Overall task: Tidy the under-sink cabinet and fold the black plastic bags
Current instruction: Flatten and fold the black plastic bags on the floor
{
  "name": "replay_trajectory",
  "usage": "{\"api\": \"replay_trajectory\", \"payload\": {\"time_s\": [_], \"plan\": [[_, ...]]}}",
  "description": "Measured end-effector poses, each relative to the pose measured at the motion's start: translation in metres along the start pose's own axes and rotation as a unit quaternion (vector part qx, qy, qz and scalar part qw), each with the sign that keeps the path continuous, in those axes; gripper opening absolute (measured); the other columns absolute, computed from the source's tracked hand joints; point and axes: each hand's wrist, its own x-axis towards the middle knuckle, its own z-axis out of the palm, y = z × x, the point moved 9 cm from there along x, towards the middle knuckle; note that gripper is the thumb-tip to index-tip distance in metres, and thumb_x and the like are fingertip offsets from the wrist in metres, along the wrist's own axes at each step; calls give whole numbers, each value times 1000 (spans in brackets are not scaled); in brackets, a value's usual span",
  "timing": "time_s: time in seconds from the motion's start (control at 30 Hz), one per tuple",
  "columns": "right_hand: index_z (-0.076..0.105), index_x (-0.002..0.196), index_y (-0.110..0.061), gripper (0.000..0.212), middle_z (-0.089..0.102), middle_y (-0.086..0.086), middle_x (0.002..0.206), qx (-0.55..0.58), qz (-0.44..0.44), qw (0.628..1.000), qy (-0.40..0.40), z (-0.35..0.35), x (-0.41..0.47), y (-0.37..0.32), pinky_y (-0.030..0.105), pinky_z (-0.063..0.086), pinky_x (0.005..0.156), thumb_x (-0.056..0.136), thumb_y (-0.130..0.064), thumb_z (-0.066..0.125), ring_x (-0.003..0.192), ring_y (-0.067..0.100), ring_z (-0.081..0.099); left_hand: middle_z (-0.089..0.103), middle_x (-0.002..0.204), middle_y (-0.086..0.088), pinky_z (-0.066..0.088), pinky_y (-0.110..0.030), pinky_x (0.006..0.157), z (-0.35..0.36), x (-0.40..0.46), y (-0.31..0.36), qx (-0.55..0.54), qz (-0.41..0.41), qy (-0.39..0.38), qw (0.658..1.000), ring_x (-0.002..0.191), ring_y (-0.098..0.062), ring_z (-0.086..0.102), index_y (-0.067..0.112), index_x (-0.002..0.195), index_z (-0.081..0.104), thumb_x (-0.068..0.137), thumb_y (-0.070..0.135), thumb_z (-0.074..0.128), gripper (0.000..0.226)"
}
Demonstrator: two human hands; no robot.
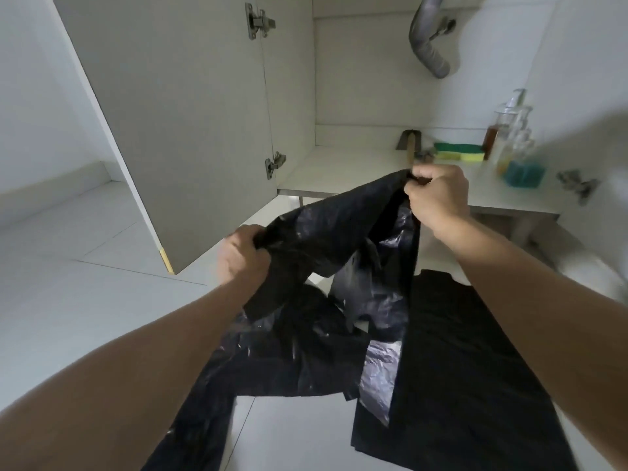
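1. Door [176, 124]: swung open at left, over the tiled floor [68, 283].
2. Left hand [243, 256]: fingers curled tight, gripping one bunched edge of the bag [323, 239].
3. Bag: held up, stretched between both hands, in front of the cabinet [356, 171]; the rest hangs down to the floor.
4. Right hand [438, 195]: fist closed, pinching the bag's other edge, higher up.
5. Flat bag [475, 368]: lying on the floor under the right forearm.
6. Sponges [458, 151] and bottles [513, 141]: on the cabinet floor, right rear.
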Motion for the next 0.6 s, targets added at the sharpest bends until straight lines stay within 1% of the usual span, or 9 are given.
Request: {"api": "replay_trajectory", "payload": {"time_s": [0.03, 0.1, 0.13, 0.23, 0.27, 0.33, 0.43, 0.53, 0.6], "plan": [[76, 101, -16, 20, 73, 4, 105, -29, -7, 999, 21, -12, 3, 3, 29, 52, 93, 90, -9, 62, 99, 22, 66, 69, 98, -11, 42, -28, 75, -11, 7, 4, -3, -12, 26, 1000, 95, -33, 60, 14, 104, 71, 70, -3, 55, 41], [68, 68, -20, 25, 64, 0, 73, -68, -2, 997, 40, -30, 10, 9, 26, 45, 74, 87, -8, 57, 77, 24, 58, 70, 99, -10, 47, -30, 80, -25, 17, 10, -10, -21, 63, 998, 95, -34, 61, 19, 104, 72, 69, -2, 52, 46], [65, 67, -20, 23, 59, -3, 67, -73, 15, 996, 40, -35, 15, 15, 26, 43, 70, 86, -9, 55, 71, 21, 55, 71, 97, -10, 49, -31, 81, -29, 20, 15, -20, -20, 74, 997, 94, -34, 62, 20, 103, 72, 68, 0, 49, 46], [65, 104, -14, 20, 71, 8, 84, 80, 153, 984, 39, -44, 40, 46, 40, 59, 66, 91, -11, 50, 66, 24, 70, 73, 90, -8, 54, -33, 77, -34, 24, 51, -77, 40, 101, 991, 86, -34, 65, 17, 97, 74, 62, 10, 40, 49], [61, 107, -13, 20, 70, 13, 94, 152, 200, 967, 34, -45, 52, 61, 46, 61, 66, 92, -13, 47, 71, 29, 72, 73, 89, -8, 51, -29, 74, -36, 24, 69, -92, 72, 112, 987, 85, -32, 65, 15, 95, 74, 61, 9, 40, 48], [61, 109, -11, 30, 68, 15, 110, 238, 206, 949, 25, -60, 76, 72, 54, 59, 75, 85, -22, 47, 90, 34, 70, 72, 88, -8, 48, -26, 71, -39, 19, 107, -123, 143, 126, 974, 84, -31, 65, 10, 92, 74, 61, 1, 44, 44], [68, 114, -10, 39, 72, 15, 106, 383, 220, 893, 89, -98, 68, 72, 61, 55, 75, 81, -27, 54, 92, 35, 70, 69, 87, -9, 52, -34, 71, -31, -9, 157, -158, 271, 103, 944, 83, -30, 62, 3, 92, 73, 60, -6, 46, 43], [70, 113, -15, 54, 75, 12, 102, 393, 255, 876, 118, -127, 45, 107, 55, 57, 74, 68, -44, 79, 87, 33, 73, 68, 89, -9, 55, -34, 70, 7, -63, 177, -134, 380, 26, 915, 83, -25, 62, 3, 94, 74, 69, -9, 60, 31], [70, 112, -15, 53, 73, 10, 107, 337, 287, 889, 117, -140, 26, 152, 41, 61, 68, 64, -34, 86, 88, 27, 73, 68, 91, -8, 57, -36, 71, 46, -102, 176, -94, 422, -47, 901, 84, -24, 63, 6, 94, 75, 69, -8, 70, 29]]}}
